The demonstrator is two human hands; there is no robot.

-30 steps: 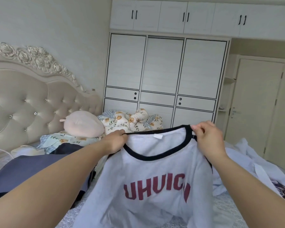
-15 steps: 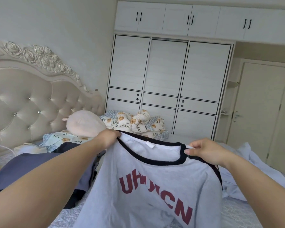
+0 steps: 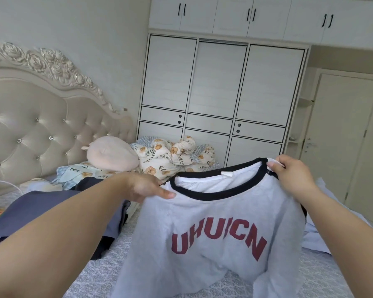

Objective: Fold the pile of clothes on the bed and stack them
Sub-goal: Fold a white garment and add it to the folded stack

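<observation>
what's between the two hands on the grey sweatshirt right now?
Head view: between the left hand and right hand runs the grey sweatshirt's black ribbed collar, with a small white neck tag inside it.

Both hands (image 3: 293,179) gripping grey sweatshirt (image 3: 213,229), bed (image 3: 99,274)

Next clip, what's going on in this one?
A person stands at a bed and holds up a grey sweatshirt with a black collar and dark red lettering. The left hand grips it at the shoulder beside the collar, and the right hand pinches the opposite shoulder, so it hangs spread out with the print facing the camera. It is not folded yet. Dark clothes lie on the bed to the left and pale ones to the right, also unfolded.
</observation>
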